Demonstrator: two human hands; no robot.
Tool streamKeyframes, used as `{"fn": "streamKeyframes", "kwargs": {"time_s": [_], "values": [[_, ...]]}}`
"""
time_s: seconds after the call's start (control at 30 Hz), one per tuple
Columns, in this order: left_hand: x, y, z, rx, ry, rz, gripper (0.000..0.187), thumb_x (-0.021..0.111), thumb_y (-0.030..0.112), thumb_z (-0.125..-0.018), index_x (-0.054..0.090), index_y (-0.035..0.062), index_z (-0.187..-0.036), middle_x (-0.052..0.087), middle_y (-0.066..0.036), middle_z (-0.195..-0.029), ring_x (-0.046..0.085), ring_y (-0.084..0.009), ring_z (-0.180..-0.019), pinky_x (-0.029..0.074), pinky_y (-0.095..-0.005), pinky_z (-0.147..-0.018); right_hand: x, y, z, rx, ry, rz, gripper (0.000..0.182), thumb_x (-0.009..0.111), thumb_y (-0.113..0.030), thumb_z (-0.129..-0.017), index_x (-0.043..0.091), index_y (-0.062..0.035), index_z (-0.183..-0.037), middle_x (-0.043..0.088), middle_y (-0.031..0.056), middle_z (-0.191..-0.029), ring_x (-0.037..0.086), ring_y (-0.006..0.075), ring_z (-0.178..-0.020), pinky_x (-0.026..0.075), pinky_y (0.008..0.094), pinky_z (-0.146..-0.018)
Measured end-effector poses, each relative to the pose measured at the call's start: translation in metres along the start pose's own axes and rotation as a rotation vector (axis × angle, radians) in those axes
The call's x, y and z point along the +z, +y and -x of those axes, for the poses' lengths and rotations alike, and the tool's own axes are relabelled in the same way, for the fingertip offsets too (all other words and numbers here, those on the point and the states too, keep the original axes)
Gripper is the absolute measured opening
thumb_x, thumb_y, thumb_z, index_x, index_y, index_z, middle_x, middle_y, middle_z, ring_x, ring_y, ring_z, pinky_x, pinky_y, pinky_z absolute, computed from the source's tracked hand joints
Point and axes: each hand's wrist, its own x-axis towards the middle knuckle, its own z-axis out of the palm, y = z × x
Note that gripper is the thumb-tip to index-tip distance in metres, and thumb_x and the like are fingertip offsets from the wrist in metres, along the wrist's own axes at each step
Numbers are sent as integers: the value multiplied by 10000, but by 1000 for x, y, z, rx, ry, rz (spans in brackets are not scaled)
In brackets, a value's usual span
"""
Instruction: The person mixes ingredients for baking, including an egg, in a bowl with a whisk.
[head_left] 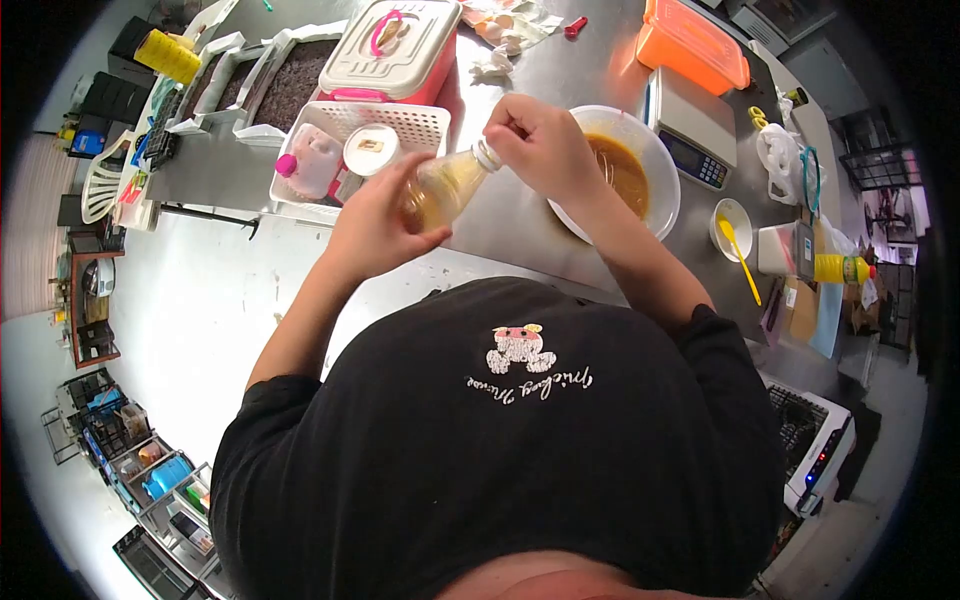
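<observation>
My left hand is wrapped round a clear bottle with some amber liquid in its lower part. The bottle is tilted, its neck pointing up and to the right. At that end my right hand is closed, fingers curled at the white bottle cap, which they partly hide. Beneath my right forearm stands a white bowl of brown liquid, with what looks like whisk wires in it. Left of the bottle, a white perforated basket holds a pink-capped container and a white-lidded jar.
Behind the basket sits a lidded box; trays of dark material lie further left. A digital scale and an orange box stand right. Nearer are a small bowl with a yellow spatula and an oil bottle.
</observation>
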Motion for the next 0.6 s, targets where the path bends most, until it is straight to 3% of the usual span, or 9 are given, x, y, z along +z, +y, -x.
{"fn": "streamKeyframes", "kwargs": {"time_s": [0.07,0.1,0.23,0.3,0.33,0.4,0.47,0.57,0.6], "values": [[-3,-8,2,-3,51,-110,770,801,198,-632,400,30,-1268,564,-182,-1125,542,-230,-1066,438,-349,-895,14,4,-6,89,121,89,274,469,-232,-841,537,-12,-692,449,35,-550,436,117,-537,384,274,-547],[-2,-17,2,-52,170,-58,769,799,196,-637,394,28,-1270,573,-171,-1102,556,-223,-1040,452,-346,-871,17,7,-6,206,53,119,385,458,-347,-829,612,-1,-760,550,171,-608,561,301,-606,452,369,-624],[-24,-49,8,-250,134,463,766,787,176,-645,382,34,-1279,575,-126,-1070,580,-202,-969,479,-320,-803,30,13,-7,325,-4,134,364,471,-369,-834,632,-44,-863,615,155,-732,592,282,-714,451,367,-679],[-39,-61,12,-251,-172,801,777,784,186,-629,394,54,-1287,559,-84,-1085,564,-193,-969,468,-313,-809,41,8,-17,-281,243,56,459,402,-482,-894,625,-82,-920,558,53,-703,503,126,-660,419,284,-598],[-43,-67,14,-253,-175,804,777,784,186,-629,394,54,-1287,559,-84,-1085,564,-193,-969,468,-313,-809,44,9,-25,-277,242,57,459,402,-482,-894,625,-82,-920,558,53,-703,503,126,-660,419,284,-598],[-49,-75,15,-248,-725,1278,787,768,198,-640,374,50,-1306,547,-87,-1099,546,-177,-993,454,-312,-834,47,13,-46,-680,-24,119,460,432,-491,-888,602,-111,-1084,634,71,-904,561,146,-781,449,285,-641],[-52,-80,12,-213,-703,1213,797,770,209,-640,369,45,-1309,546,-85,-1103,544,-173,-994,451,-312,-837,49,7,-56,-757,-130,175,348,460,-370,-880,634,-106,-1024,659,67,-926,595,181,-794,461,291,-674],[-55,-79,9,-152,-656,1085,818,775,231,-640,357,33,-1314,542,-79,-1111,541,-166,-998,445,-313,-844,59,-16,-61,-348,-130,232,344,385,-230,-806,688,-114,-920,658,83,-776,607,231,-711,459,343,-743],[-54,-71,6,-66,-340,565,786,769,223,-637,381,59,-1300,550,-86,-1091,551,-199,-970,449,-333,-829,64,-17,-65,-351,-132,233,344,385,-230,-806,688,-114,-920,658,83,-776,607,231,-711,459,343,-743]]}}
